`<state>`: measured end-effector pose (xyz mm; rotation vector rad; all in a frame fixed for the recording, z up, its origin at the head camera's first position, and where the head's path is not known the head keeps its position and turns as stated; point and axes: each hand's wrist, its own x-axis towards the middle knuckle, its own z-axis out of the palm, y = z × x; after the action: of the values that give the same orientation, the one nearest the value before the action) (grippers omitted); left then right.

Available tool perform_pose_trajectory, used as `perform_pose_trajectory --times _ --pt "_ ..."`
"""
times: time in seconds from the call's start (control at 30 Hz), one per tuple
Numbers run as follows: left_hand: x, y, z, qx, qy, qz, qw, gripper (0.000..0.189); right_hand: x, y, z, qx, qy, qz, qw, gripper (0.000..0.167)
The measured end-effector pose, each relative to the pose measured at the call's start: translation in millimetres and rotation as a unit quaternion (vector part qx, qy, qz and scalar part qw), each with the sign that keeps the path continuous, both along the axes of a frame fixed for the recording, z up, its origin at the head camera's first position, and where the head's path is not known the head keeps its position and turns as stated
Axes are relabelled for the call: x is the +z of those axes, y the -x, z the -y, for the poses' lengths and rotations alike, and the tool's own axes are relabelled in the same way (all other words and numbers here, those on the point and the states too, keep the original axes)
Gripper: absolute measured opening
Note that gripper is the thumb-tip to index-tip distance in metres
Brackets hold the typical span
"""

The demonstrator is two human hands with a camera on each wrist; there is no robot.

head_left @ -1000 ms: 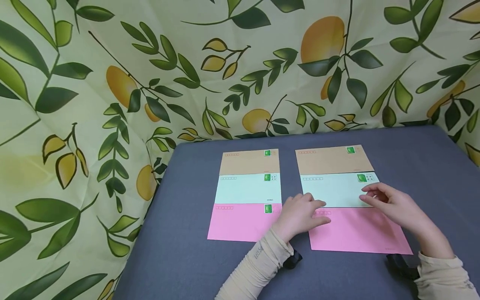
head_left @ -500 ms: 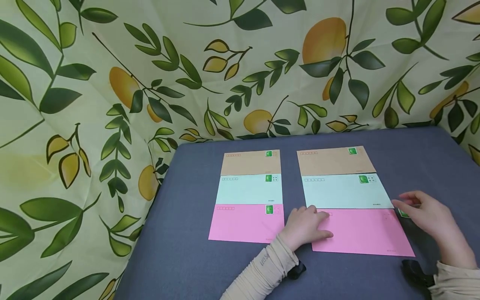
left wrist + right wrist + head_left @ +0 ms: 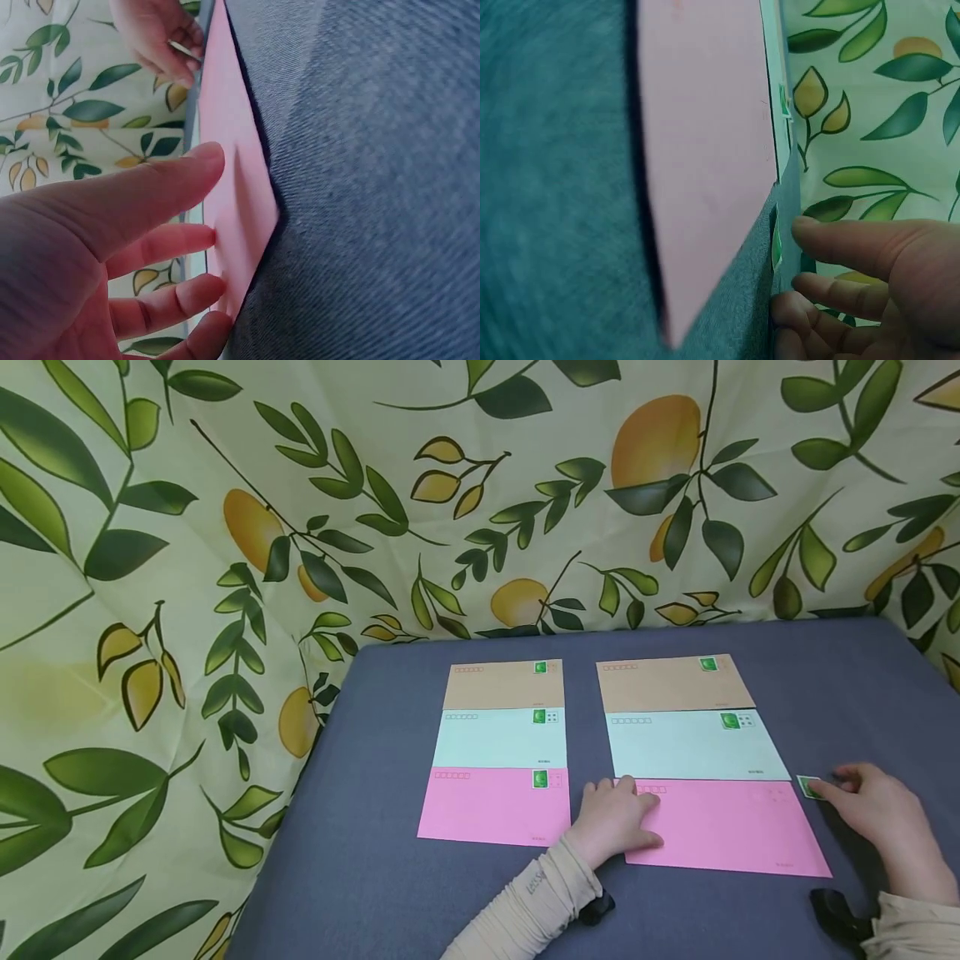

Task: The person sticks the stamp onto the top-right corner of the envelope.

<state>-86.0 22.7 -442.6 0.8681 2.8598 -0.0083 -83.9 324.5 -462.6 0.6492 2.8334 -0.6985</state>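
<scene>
My left hand (image 3: 611, 822) rests on the left edge of the pink envelope (image 3: 727, 827) in the right column, fingers extended; in the left wrist view the thumb (image 3: 206, 157) lies over the paper. My right hand (image 3: 881, 810) is at the table's right, its thumb and finger at a small green stamp (image 3: 810, 787) beside that envelope's upper right corner. In the right wrist view the stamp (image 3: 776, 244) stands out just ahead of the thumb tip, which is apart from the finger below it. Above the pink envelope lie a light blue one (image 3: 690, 747) and a brown one (image 3: 667, 687), each bearing a green stamp.
A left column holds a brown envelope (image 3: 498, 687), a light blue one (image 3: 495, 743) and a pink one (image 3: 483, 810), all stamped at the upper right. Grey-blue cloth (image 3: 360, 860) covers the table. A leaf-patterned curtain (image 3: 450, 552) hangs behind and at the left.
My right hand has moved right and down, from over the light blue envelope to the stamp at the right. My left hand has shifted slightly down along the pink envelope's edge.
</scene>
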Motion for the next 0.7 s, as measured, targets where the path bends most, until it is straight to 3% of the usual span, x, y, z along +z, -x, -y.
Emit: perform_pose_trajectory --times 0.2,0.47,0.7 --pt "-3.0 -1.5 -1.8 0.011 0.012 -0.012 0.9998 0.052 -4.5 5.5 -5.5 0.023 -0.008 -0.007 0.9997 0.055" --pt "-4.0 -1.7 -2.9 0.037 0.001 0.022 0.9991 0.057 -8.9 4.8 -3.7 0.008 0.011 0.013 0.9998 0.045" --pt "-6.5 -1.3 -2.9 0.052 -0.007 0.033 0.9981 0.060 -3.2 5.3 2.4 0.004 0.016 0.014 0.9998 0.040"
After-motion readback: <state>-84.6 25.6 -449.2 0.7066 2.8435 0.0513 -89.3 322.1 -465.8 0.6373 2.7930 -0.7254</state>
